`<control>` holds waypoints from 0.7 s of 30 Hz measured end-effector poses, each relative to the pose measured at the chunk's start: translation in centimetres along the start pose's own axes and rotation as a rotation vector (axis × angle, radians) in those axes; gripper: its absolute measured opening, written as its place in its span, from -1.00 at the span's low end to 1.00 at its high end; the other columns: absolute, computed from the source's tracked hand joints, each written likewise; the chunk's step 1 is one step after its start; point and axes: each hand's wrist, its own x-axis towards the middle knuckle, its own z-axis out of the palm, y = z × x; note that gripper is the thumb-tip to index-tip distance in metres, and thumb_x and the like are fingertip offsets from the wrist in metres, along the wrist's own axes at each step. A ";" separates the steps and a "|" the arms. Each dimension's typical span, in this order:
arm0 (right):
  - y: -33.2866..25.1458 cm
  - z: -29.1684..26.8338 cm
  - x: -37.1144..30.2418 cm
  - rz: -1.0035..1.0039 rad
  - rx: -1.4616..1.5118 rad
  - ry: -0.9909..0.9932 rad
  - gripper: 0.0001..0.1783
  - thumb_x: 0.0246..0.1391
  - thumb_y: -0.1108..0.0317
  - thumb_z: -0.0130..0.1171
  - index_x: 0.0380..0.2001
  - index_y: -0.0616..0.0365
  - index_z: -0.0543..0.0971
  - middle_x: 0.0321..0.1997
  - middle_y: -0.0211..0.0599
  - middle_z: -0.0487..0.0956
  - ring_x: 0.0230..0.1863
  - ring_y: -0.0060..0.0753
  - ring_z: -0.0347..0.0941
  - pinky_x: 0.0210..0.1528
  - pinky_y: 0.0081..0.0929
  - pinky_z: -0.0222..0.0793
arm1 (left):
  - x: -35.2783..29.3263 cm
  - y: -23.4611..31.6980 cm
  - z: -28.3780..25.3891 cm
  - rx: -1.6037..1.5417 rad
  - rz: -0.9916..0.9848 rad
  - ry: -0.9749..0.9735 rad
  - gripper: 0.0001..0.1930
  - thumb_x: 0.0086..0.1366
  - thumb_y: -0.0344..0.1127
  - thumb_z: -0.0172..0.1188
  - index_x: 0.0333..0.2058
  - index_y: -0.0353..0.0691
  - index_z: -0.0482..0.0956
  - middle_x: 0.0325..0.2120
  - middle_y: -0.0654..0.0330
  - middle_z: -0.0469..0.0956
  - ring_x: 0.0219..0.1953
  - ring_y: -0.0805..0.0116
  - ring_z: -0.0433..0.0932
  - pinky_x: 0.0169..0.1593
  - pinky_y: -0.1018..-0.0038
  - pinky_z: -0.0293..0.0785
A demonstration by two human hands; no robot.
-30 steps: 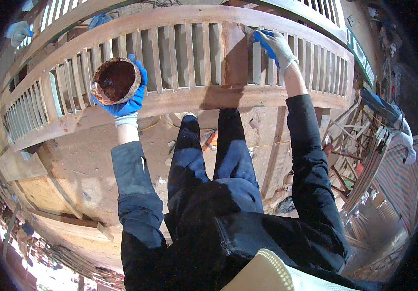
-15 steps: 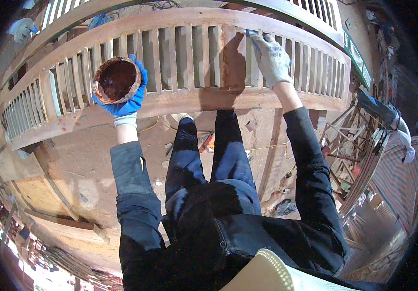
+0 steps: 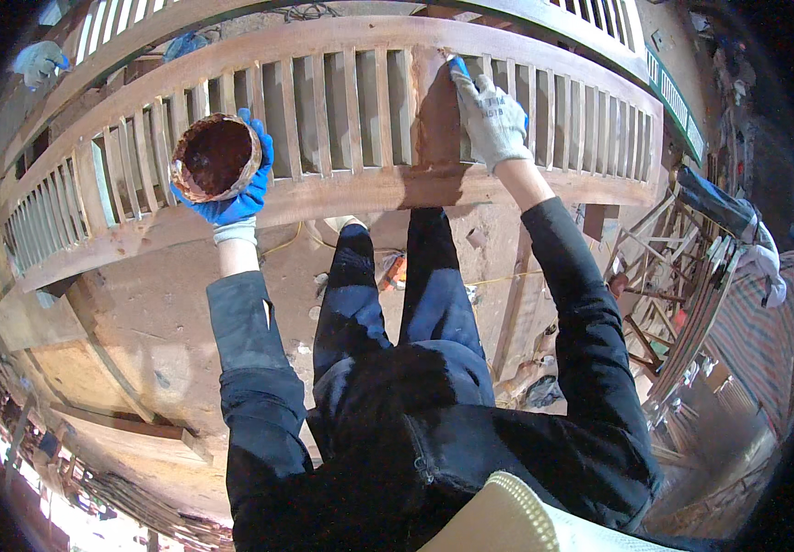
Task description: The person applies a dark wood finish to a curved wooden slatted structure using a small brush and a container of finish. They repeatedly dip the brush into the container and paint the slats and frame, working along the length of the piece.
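My left hand (image 3: pixel 251 198), in a blue-palmed glove, is closed around a round bowl (image 3: pixel 176 175) with a crusted rim, tilted toward me. Dark reddish-brown stuff (image 3: pixel 217 158) coats its inside. My right hand (image 3: pixel 493 120) wears a grey-white glove with blue fingertips. Its foremost finger presses at the top of a wide brown-smeared slat (image 3: pixel 436 120), by the upper rail; the other fingers are bent. Whatever they hold, if anything, is hidden. The slat belongs to a long slatted wooden panel (image 3: pixel 323 189) lying across in front of me.
Another slatted wooden piece (image 3: pixel 544 18) lies beyond the panel. A loose blue-and-grey glove (image 3: pixel 40 64) is at the far left. Wooden frames (image 3: pixel 659 267) and a striped sheet (image 3: pixel 747 322) are at the right. Boards (image 3: pixel 130 432) lie at the lower left; a yellow cord crosses the floor.
My right hand has slid a little left along the panel's upper edge, onto the brown-smeared slat. The left hand and bowl have shifted only slightly left.
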 end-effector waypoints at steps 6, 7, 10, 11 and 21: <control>0.2 -2.6 0.8 -0.026 0.150 0.169 -0.54 0.17 0.34 0.01 0.15 -0.27 0.43 -0.16 -0.12 0.52 -0.23 -0.02 0.54 -0.23 -0.16 0.47 | -0.8 -0.2 0.8 0.102 0.028 -0.035 -0.13 -0.08 0.11 0.34 0.19 -0.18 0.32 0.22 -0.10 0.27 0.20 -0.18 0.28 0.30 -0.18 0.12; -0.1 -2.6 0.9 -0.028 0.140 0.153 -0.54 0.17 0.34 0.00 0.15 -0.26 0.44 -0.14 -0.13 0.53 -0.21 -0.02 0.55 -0.22 -0.15 0.48 | -0.9 -0.3 0.9 0.081 0.031 -0.016 -0.13 -0.08 0.12 0.34 0.19 -0.18 0.32 0.22 -0.11 0.28 0.21 -0.18 0.28 0.29 -0.18 0.13; -1.0 -2.0 0.6 -0.109 0.055 0.163 -0.57 0.21 0.29 -0.02 0.15 -0.28 0.45 -0.11 -0.14 0.55 -0.19 -0.02 0.56 -0.22 -0.15 0.49 | -1.0 -0.7 1.0 0.008 -0.005 -0.023 -0.12 -0.09 0.17 0.31 0.18 -0.17 0.33 0.21 -0.12 0.27 0.22 -0.17 0.26 0.27 -0.20 0.14; -0.7 -2.1 0.5 -0.103 0.075 0.129 -0.55 0.20 0.31 -0.02 0.16 -0.28 0.43 -0.08 -0.13 0.54 -0.19 -0.03 0.56 -0.21 -0.15 0.49 | -1.1 -0.2 0.9 0.037 0.010 -0.020 -0.11 -0.11 0.18 0.32 0.18 -0.17 0.33 0.22 -0.11 0.27 0.22 -0.17 0.26 0.27 -0.19 0.14; -0.1 -2.7 0.4 -0.059 0.158 0.072 -0.58 0.20 0.35 -0.06 0.12 -0.25 0.48 -0.01 -0.16 0.54 -0.14 -0.03 0.55 -0.18 -0.16 0.49 | 0.1 0.3 -0.5 0.116 0.006 -0.081 0.02 -0.14 0.36 0.27 0.22 -0.16 0.26 0.24 -0.16 0.21 0.25 -0.24 0.20 0.27 -0.24 0.14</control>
